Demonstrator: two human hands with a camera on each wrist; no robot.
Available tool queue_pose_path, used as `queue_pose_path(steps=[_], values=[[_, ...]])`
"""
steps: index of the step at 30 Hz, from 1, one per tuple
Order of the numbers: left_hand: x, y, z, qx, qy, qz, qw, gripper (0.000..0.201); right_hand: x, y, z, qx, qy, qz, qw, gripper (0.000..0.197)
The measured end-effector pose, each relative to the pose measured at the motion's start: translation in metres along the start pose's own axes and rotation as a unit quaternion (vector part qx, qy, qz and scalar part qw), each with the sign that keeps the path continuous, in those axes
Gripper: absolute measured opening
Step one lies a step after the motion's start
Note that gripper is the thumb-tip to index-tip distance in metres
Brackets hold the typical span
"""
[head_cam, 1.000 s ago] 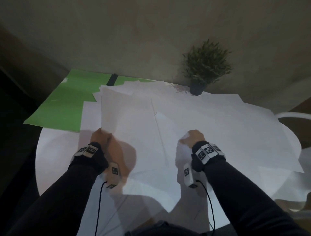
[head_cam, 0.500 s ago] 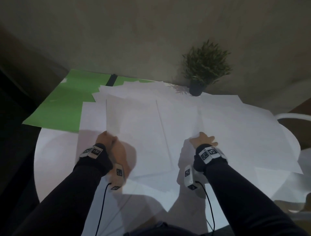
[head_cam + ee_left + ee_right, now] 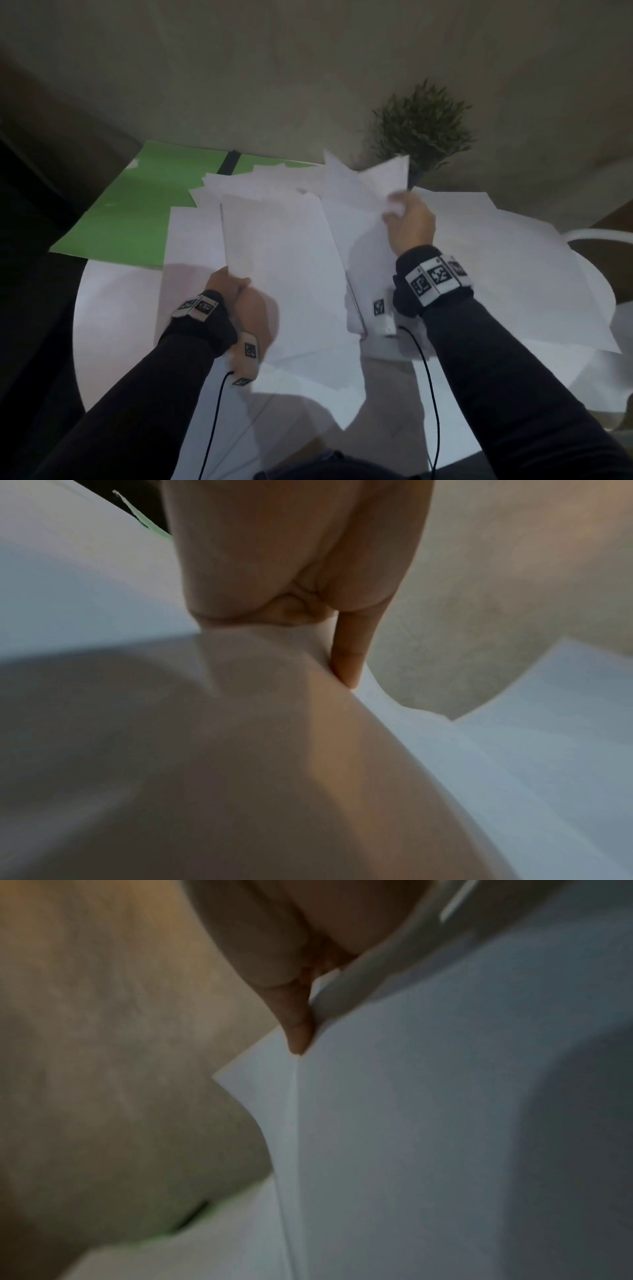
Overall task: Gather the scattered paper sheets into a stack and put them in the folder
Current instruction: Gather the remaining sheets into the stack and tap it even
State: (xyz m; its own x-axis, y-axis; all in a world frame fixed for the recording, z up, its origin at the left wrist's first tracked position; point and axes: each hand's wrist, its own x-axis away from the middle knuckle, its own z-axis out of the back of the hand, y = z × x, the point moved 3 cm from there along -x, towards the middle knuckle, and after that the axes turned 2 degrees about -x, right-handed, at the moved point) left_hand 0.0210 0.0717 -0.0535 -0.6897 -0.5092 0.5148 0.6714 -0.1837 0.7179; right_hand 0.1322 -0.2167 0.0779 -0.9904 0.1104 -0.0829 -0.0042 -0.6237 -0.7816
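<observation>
Several white paper sheets (image 3: 507, 260) lie spread over a round white table (image 3: 113, 308). An open green folder (image 3: 137, 212) lies flat at the far left, partly under the sheets. My left hand (image 3: 233, 287) grips the near corner of a small stack of sheets (image 3: 281, 267), thumb on top (image 3: 349, 656). My right hand (image 3: 407, 222) pinches a single sheet (image 3: 370, 192) by its edge and holds it lifted and curled above the table; in the right wrist view the thumb (image 3: 298, 1026) presses on that sheet (image 3: 445, 1123).
A small potted plant (image 3: 423, 130) stands at the table's far edge, just behind the lifted sheet. A beige wall (image 3: 308, 68) rises behind the table. A white chair back (image 3: 599, 236) curves at the right. Dark floor lies off the left side.
My right hand went from lying flat on the sheets to pinching one sheet, and has raised it up and away toward the plant. My left hand kept its grip on the stack.
</observation>
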Motion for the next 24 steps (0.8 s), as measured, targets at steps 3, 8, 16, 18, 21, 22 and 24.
queue_pose_path(steps=[3, 8, 16, 18, 21, 22, 24], values=[[0.002, 0.001, -0.001, 0.012, -0.004, 0.001, 1.0, 0.036, -0.003, -0.051, 0.024, -0.177, 0.05, 0.071, 0.98, 0.06], [0.006, 0.006, -0.004, 0.062, -0.023, -0.017, 0.998, 0.032, -0.012, -0.089, 0.05, -0.454, 0.078, 0.074, 0.884, 0.08], [0.005, -0.026, -0.014, -0.004, -0.091, 0.098, 0.991, 0.038, -0.019, -0.002, -0.016, -0.218, -0.072, -0.152, 0.961, 0.036], [0.015, -0.017, -0.018, 0.122, -0.121, 0.098, 0.98, 0.033, -0.009, 0.023, -0.033, -0.136, -0.098, -0.169, 0.971, 0.036], [0.016, -0.003, -0.024, 0.276, -0.122, 0.116, 0.946, 0.061, 0.008, 0.054, -0.056, -0.005, -0.162, -0.194, 0.968, 0.051], [0.018, -0.001, -0.024, 0.295, -0.127, 0.126, 0.939, 0.063, 0.014, 0.061, -0.062, 0.017, -0.164, -0.198, 0.966, 0.052], [0.019, 0.0, -0.021, 0.271, -0.152, 0.109, 0.944, 0.058, 0.026, 0.065, -0.071, 0.04, -0.16, -0.185, 0.969, 0.049]])
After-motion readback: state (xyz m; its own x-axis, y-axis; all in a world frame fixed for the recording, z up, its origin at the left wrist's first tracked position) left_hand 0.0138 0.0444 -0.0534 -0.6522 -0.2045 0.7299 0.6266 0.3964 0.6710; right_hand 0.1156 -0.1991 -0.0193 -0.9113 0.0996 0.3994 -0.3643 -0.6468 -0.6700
